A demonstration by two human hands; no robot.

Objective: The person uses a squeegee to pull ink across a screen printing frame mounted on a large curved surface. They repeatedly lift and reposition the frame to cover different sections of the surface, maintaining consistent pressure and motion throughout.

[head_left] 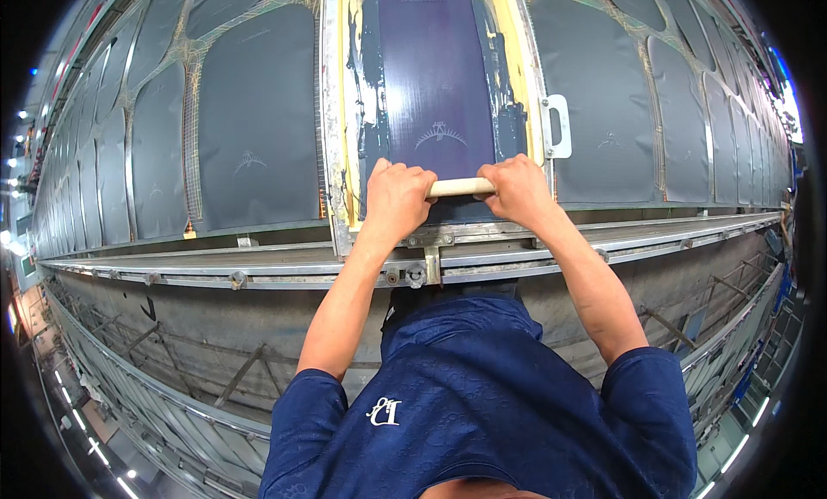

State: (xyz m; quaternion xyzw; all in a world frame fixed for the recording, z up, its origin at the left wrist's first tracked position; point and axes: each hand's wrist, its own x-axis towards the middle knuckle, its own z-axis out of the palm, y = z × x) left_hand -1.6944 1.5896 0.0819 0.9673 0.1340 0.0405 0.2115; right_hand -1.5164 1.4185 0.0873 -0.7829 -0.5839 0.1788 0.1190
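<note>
Both my fists are wrapped round the pale wooden handle of a squeegee (460, 187), my left hand (399, 198) at its left end and my right hand (519, 189) at its right. The squeegee lies across the near end of a screen-printing frame (332, 94); its blade is mostly hidden by my hands. Within the frame is a glossy dark purple mesh (435, 60) with a pale curved motif just beyond the handle. Dark ink smears (369, 77) and yellow tape (515, 43) line the mesh's sides. A white grip (560, 127) sticks out from the frame's right side.
Dark grey cut fabric panels (254, 103) lie along the long table on the left, with more panels (594, 94) on the right. Several bear small pale motifs. A metal rail (198, 273) runs along the table's near edge. Behind me stands another long table (185, 409).
</note>
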